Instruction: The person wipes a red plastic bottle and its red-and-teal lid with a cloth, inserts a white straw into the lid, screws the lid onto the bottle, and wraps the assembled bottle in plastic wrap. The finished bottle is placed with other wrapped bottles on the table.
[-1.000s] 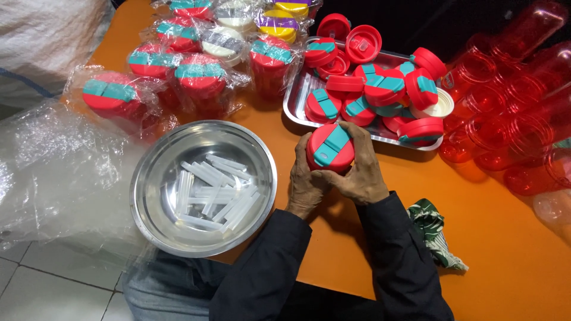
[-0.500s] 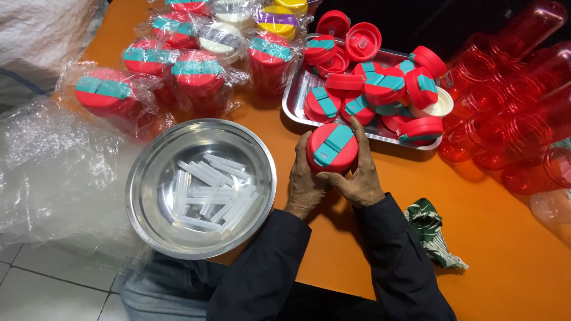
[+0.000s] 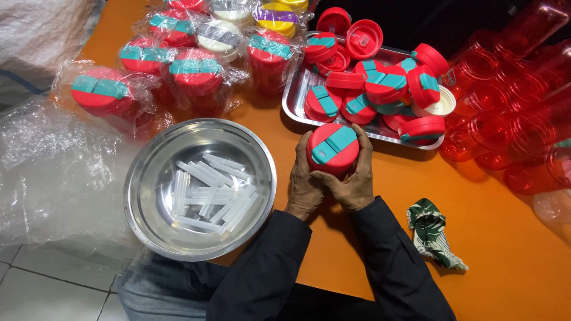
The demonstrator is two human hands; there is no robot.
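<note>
Your fingers (image 3: 364, 156) are wrapped around a red lid with a teal flip strap (image 3: 332, 148), grasping it from both sides. Your left hand (image 3: 305, 181) cups its left edge and your right hand (image 3: 352, 178) holds the right edge and underside, thumbs meeting beneath it. The lid sits just above the orange counter (image 3: 505, 238), in front of the near rim of a steel tray (image 3: 292, 98). Whether a bottle is under the lid is hard to tell, since your hands cover that part.

The tray holds a heap of matching red lids (image 3: 380, 83), some face down. Just left of your left hand stands a round steel bowl (image 3: 148, 178) with clear plastic straws (image 3: 208, 190) lying loose in it. Beyond the bowl, plastic-wrapped bottles with red lids (image 3: 190, 71) stand in a group. To your right, clear red bottle bodies (image 3: 511, 113) lie stacked. A crumpled green-and-white cloth (image 3: 433, 229) lies near your right forearm. Loose clear wrap (image 3: 53, 172) spreads at the far left.
</note>
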